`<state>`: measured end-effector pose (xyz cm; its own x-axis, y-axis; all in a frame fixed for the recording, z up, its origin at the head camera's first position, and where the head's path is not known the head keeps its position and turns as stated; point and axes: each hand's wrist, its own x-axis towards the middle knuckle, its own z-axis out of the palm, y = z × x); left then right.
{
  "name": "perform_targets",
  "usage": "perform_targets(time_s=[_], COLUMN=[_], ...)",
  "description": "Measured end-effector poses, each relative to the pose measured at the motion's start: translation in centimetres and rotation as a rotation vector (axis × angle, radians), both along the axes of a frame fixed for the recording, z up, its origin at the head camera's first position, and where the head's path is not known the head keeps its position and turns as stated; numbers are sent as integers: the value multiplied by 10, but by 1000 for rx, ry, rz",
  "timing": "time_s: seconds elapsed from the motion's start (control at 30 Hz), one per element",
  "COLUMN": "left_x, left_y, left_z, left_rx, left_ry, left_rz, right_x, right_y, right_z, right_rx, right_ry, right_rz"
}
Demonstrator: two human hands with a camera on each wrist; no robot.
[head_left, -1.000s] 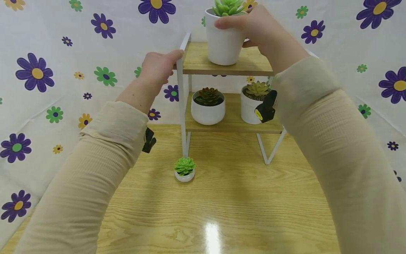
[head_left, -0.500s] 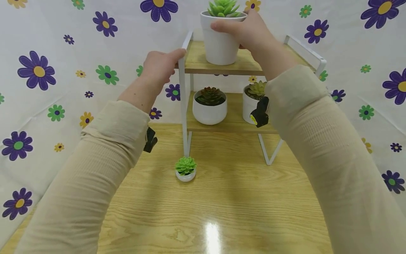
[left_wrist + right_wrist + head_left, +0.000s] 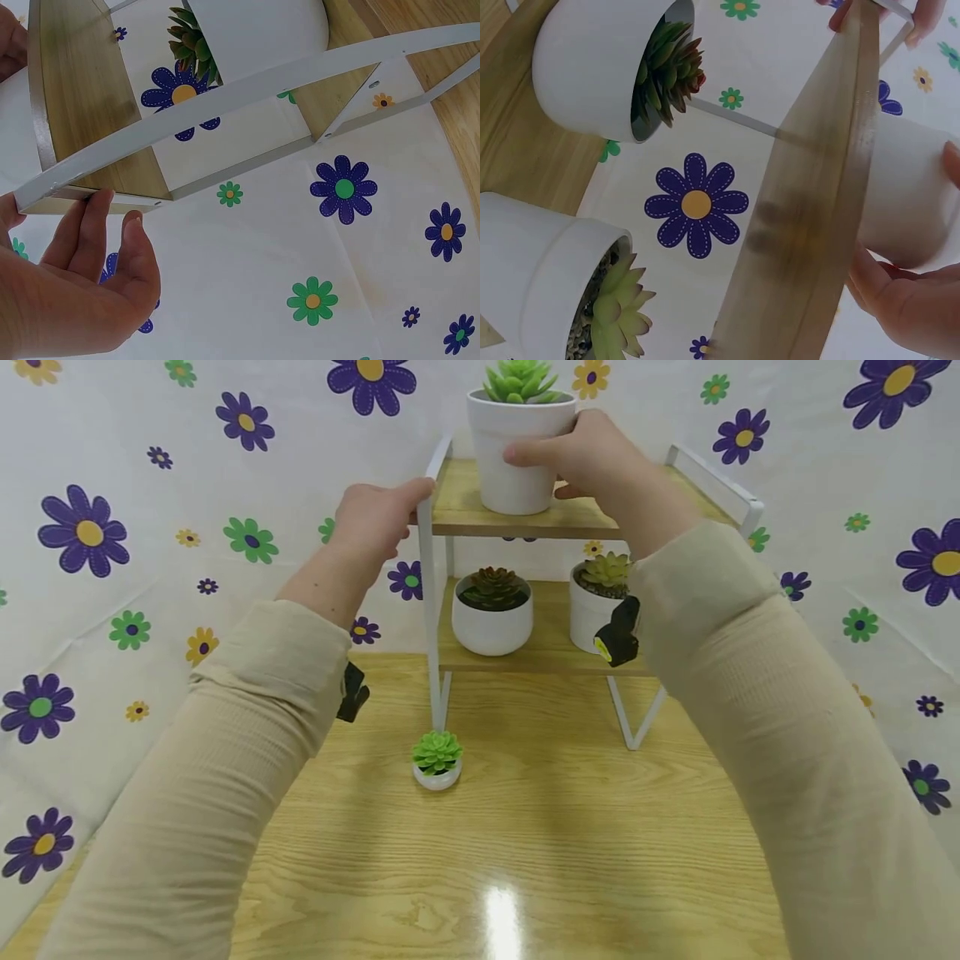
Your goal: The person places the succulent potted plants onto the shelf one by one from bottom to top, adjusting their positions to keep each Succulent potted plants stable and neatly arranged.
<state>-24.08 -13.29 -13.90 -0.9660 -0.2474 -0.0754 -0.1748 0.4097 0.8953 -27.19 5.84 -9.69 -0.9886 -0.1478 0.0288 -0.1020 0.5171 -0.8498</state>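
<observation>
A white pot (image 3: 513,464) with a bright green succulent stands on the upper board (image 3: 457,497) of a two-tier plant stand. My right hand (image 3: 596,456) holds this pot from its right side, thumb across the front and some fingers hidden behind it. At the stand's upper left corner my left hand (image 3: 375,518) grips the white metal frame (image 3: 426,552); in the left wrist view its fingers (image 3: 82,236) touch the frame's underside. On the lower board sit a rounded white pot (image 3: 491,627) with a dark reddish succulent and a white pot (image 3: 588,614) with a pale green one.
A small white bowl (image 3: 437,777) with a green succulent stands on the wooden table (image 3: 525,827), by the stand's front left leg. A flower-printed cloth (image 3: 172,485) hangs behind. The raised right side rail (image 3: 716,485) borders the upper board.
The potted green succulent has shifted slightly left along the upper board. My right hand has moved left with it and sits lower on the pot. My left hand stays on the frame.
</observation>
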Motion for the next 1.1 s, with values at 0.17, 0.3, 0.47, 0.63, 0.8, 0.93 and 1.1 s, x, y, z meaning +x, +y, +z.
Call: perform_targets(time_s=[0.17, 0.3, 0.47, 0.63, 0.8, 0.93, 1.1], left_x=[0, 0, 1, 0, 0, 0, 1], left_y=[-1, -1, -1, 0, 1, 0, 0], left_z=[0, -1, -2, -2, -2, -2, -2], left_rx=[-14, -7, 0, 2, -6, -7, 7], left_ry=[2, 10, 15, 10, 8, 7, 8], left_rz=[-2, -4, -4, -7, -11, -8, -7], right_x=[7, 18, 32, 51, 72, 75, 66], right_y=[12, 26, 43, 59, 65, 61, 54], right_z=[1, 1, -2, -16, -41, -70, -114], right_rx=[112, 147, 104, 66, 93, 132, 138], right_ry=[-43, -61, -79, -36, -36, -97, -170], right_rz=[32, 81, 135, 274, 413, 471, 502])
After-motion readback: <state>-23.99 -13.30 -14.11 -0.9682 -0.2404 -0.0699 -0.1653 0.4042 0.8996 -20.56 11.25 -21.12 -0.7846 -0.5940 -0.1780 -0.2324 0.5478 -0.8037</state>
